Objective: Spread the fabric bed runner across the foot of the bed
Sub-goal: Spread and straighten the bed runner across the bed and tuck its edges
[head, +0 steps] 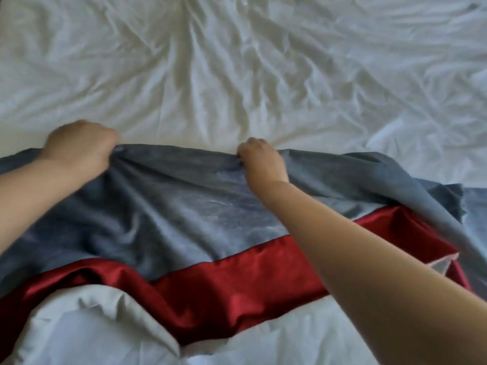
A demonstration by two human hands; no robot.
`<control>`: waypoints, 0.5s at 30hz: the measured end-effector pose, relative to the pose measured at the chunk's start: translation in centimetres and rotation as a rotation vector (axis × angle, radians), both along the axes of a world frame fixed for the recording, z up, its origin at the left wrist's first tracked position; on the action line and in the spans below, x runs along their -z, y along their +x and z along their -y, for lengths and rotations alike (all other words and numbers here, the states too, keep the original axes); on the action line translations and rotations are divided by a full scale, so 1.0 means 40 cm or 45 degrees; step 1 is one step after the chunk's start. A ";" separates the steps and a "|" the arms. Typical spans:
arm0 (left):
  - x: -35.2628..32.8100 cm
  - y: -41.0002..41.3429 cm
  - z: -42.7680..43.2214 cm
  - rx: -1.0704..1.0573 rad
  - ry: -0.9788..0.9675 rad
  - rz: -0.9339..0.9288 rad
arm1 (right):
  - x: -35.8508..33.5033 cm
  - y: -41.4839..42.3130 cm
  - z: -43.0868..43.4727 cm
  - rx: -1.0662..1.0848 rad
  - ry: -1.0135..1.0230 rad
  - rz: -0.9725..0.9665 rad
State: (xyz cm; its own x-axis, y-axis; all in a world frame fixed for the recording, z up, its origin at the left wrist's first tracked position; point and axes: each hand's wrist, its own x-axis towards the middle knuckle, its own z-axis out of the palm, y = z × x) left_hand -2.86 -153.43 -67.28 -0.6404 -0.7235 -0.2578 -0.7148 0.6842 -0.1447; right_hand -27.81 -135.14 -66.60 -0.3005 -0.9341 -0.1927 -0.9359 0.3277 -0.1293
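The bed runner (pixel 184 206), a grey cloth with a red satin band along its near side, is laid over the wrinkled white sheet (pixel 237 75) at the near part of the bed. Its far edge is gripped at two places. The left hand (pixel 79 146) is closed into a fist around a bunch of the grey cloth at that edge, and the right hand (pixel 263 162) is curled shut on the same edge further along, the cloth pinched under its fingertips. The edge is held at two points, probably so that it can be drawn away from the body in a straight line and the slack pulled out between the hands. The runner is not yet flat: creases run down from both grips, the red band is buckled over a hump of white bedding (pixel 92 312) at the near side, and at the right the cloth is folded back on itself. The spreading is judged to be partly done.
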 end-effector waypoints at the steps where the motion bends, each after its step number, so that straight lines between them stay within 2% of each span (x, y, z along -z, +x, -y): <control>1: 0.002 0.017 0.017 -0.028 -0.026 0.050 | 0.001 0.015 0.006 -0.056 -0.022 0.039; 4: 0.045 0.073 0.073 -0.077 -0.182 0.256 | 0.009 0.046 0.009 -0.211 -0.088 0.162; 6: 0.055 0.074 0.073 -0.074 -0.202 0.292 | 0.018 0.041 -0.009 -0.264 -0.156 0.182; 9: 0.024 0.010 0.001 -0.087 -0.263 0.157 | 0.030 -0.023 -0.061 -0.225 -0.221 0.134; 11: -0.011 -0.075 -0.072 -0.107 -0.181 0.008 | 0.031 -0.091 -0.102 -0.133 -0.224 0.114; 15: -0.049 -0.297 -0.232 0.171 -0.010 -0.191 | 0.026 -0.248 -0.198 0.081 -0.223 0.096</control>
